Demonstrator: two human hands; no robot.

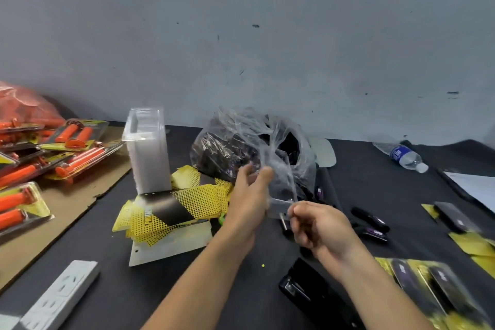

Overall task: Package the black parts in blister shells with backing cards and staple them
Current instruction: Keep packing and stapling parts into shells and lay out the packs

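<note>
Blister shell stands roughly upright, left hand gripping its side and right hand pinching its lower edge.

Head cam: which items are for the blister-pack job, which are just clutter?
Job: blister shell (held), shell stack, backing cards, bag of black parts, loose black parts, stapler, finished packs.
Clutter: water bottle, power strip, orange-handled packs, cardboard sheet.

No text can be read with certainty. Printing is present but blurred on:
- the backing card: yellow block lettering on its black band;
- the water bottle: white characters on a blue label;
- the loose black parts on the tabletop: purple labels.
</note>
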